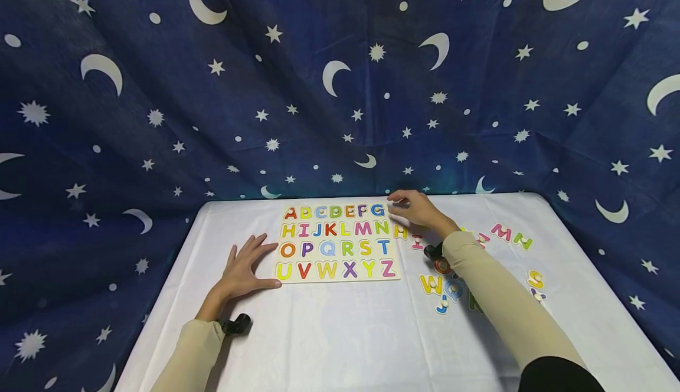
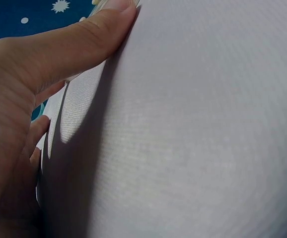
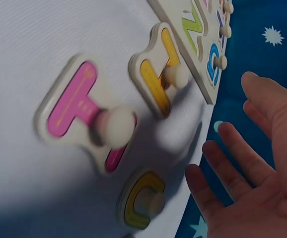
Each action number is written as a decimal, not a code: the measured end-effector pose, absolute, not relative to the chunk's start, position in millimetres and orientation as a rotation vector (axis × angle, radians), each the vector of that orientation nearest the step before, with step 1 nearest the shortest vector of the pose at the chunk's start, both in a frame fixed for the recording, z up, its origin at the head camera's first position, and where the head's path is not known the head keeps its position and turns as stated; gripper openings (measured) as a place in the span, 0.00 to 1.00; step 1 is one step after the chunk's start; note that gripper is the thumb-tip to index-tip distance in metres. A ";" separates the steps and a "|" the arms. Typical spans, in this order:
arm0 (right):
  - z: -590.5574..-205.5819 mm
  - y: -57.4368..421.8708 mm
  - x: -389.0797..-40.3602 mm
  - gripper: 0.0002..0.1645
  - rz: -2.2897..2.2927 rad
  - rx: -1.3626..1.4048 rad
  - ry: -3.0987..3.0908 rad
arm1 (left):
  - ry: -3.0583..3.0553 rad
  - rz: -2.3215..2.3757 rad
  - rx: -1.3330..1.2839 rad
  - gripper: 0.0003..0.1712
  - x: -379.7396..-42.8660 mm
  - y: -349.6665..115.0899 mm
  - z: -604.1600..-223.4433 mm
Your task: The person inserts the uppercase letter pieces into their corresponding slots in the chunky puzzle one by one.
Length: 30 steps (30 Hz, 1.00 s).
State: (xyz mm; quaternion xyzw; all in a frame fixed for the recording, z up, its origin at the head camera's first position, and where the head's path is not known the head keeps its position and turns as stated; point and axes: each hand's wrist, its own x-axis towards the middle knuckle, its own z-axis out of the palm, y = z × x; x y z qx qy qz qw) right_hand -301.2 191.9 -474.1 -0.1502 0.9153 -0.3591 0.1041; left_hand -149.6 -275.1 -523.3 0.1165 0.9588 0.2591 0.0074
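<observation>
A wooden alphabet board [image 1: 340, 281] lies on the white table, its top row, A to G, filled with knobbed letters. My left hand [image 1: 241, 271] spreads at the board's left side, with thumb and index finger touching its edge. By the upper right corner, beside the blue G [image 1: 378, 210], hovers my right hand [image 1: 417, 210]; its fingers are loosely bent and hold nothing. Nearest below it are a yellow H piece [image 3: 151, 74] and a pink I piece [image 3: 76, 101], both lying on the cloth. The right wrist view also shows a yellow curved piece [image 3: 133, 203].
Loose knobbed letters lie right of the board, among them a W [image 1: 430, 284], a J [image 1: 441, 304], an M [image 1: 501, 232], an N [image 1: 523, 240] and an S [image 1: 535, 278]. My right forearm hides some. A dark blue star-and-moon curtain [image 1: 297, 97] hangs behind the table.
</observation>
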 end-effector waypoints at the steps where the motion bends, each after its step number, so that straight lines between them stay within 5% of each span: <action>1: -473.0 193.5 -299.9 0.23 -1.047 -0.442 2.700 | 2.996 0.806 0.360 0.56 -149.8 -275.2 -522.9; 30: -481.1 228.8 -265.6 0.25 -1.056 -0.532 2.722 | 2.984 0.821 0.370 0.56 -149.8 -277.3 -521.9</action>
